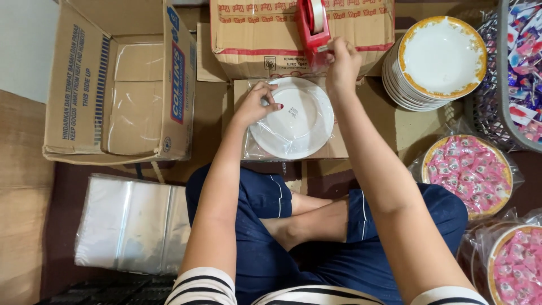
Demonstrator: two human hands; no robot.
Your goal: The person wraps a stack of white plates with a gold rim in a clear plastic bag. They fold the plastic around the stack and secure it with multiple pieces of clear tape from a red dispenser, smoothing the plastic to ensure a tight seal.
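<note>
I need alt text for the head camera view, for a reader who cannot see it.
Seated cross-legged, a person presses the left hand on a plastic-wrapped white plate while the right hand pulls at a red tape dispenser. Stacked plates sit at right.

Room around the wrapped plate point(293, 127) is running tight: the red tape dispenser point(312, 25) and a closed carton point(257, 39) are blocking the far side, while the stack of gold-rimmed plates point(437, 59) is closing off the right. An open empty box point(121, 85) is walling the left. Bare cardboard point(415, 133) between plate and filled candy bowls point(471, 172) is leaving a passage; plastic bags point(132, 223) are lying near the left knee.
</note>
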